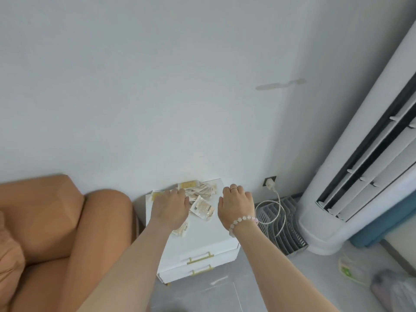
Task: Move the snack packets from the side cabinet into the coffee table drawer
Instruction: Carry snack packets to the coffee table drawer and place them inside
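Atop cabinet (209,230): snack packets (201,192), print blurred

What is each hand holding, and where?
Right hand holds nothing. Left hand lies on the snack packets; fingertips hidden, grip cannot be told.

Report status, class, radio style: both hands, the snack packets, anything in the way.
Left hand open, over the snack packets. Right hand open, at the side cabinet right edge. Packets loose on cabinet top. No obstacle seen.

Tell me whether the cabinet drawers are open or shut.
Shut: both drawers have their fronts flush with the cabinet.
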